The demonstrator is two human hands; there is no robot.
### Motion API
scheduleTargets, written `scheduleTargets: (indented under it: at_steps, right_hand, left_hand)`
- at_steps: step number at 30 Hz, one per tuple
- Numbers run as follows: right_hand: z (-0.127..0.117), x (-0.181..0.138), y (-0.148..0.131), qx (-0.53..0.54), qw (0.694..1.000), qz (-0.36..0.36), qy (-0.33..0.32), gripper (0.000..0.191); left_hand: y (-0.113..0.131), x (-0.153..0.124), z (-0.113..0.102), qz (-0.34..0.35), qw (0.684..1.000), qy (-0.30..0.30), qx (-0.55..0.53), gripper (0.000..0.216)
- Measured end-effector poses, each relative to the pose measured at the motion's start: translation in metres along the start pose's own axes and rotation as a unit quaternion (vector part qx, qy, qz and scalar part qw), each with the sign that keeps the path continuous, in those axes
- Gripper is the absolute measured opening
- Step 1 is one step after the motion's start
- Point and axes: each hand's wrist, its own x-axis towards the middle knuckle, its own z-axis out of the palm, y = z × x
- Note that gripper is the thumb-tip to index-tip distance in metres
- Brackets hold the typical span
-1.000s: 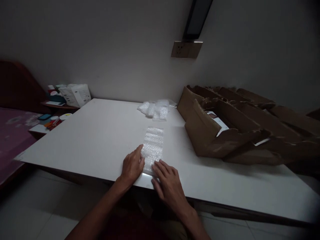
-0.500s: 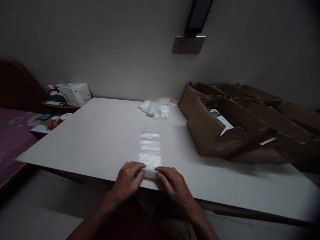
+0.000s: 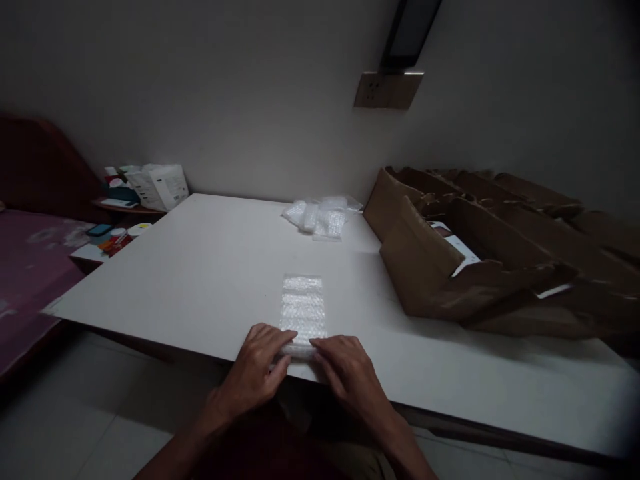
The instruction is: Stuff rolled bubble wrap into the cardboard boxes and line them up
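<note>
A strip of clear bubble wrap lies flat on the white table, its near end folded or rolled up by the table's front edge. My left hand grips the left side of that near end between thumb and fingers. On the right side, my right hand does the same, its fingertips on top and thumb at the near side. Whether anything is wrapped inside the fold cannot be made out.
More crumpled bubble wrap lies at the table's back, near the wall. Open cardboard boxes stand at the right, one with a white item inside. A bed and small shelves with packets are at the left.
The bubble wrap's flat part looks a little shorter, its far end nearer to my hands. Both hands still hold the near end. The whole view has shifted slightly.
</note>
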Motion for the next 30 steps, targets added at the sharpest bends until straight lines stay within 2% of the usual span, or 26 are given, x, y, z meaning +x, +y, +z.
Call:
scheduleTargets:
  at_steps: [3,7,11,14,18,22,26,28,30]
  right_hand:
    - [-0.002,-0.012,0.001,0.012,1.000,0.011,0.016,0.027]
    - [0.000,-0.016,0.005,-0.090,0.995,-0.025,0.044,0.040]
    - [0.005,-0.004,0.007,-0.117,0.992,-0.042,0.014,0.032]
    - [0.005,-0.001,0.005,-0.074,0.997,-0.025,0.021,0.025]
    - [-0.002,-0.011,0.000,-0.011,1.000,0.006,0.024,0.025]
    - [-0.005,-0.014,-0.003,-0.077,0.995,-0.016,0.055,0.041]
    - [0.003,0.003,-0.002,-0.112,0.993,-0.037,-0.002,0.035]
    - [0.009,0.013,0.000,-0.108,0.994,-0.030,0.000,0.028]
    - [0.013,0.019,0.001,-0.077,0.997,-0.005,0.031,0.024]
  left_hand:
    - [0.000,-0.003,0.001,-0.047,0.999,-0.002,-0.023,0.034]
    - [-0.009,0.008,0.010,-0.095,0.995,0.032,0.027,0.031]
    - [-0.009,0.012,0.009,-0.033,0.997,0.060,0.049,0.035]
    - [-0.001,0.002,0.002,0.007,1.000,0.024,0.017,0.038]
    - [0.004,-0.006,-0.002,-0.075,0.997,0.001,-0.031,0.042]
    - [-0.005,0.005,0.006,-0.114,0.993,0.035,0.023,0.037]
    - [-0.013,0.013,0.012,-0.132,0.986,0.083,0.056,0.029]
    - [-0.012,0.007,0.011,-0.165,0.980,0.112,0.003,0.032]
    - [-0.008,-0.002,0.010,-0.222,0.958,0.150,-0.103,0.042]
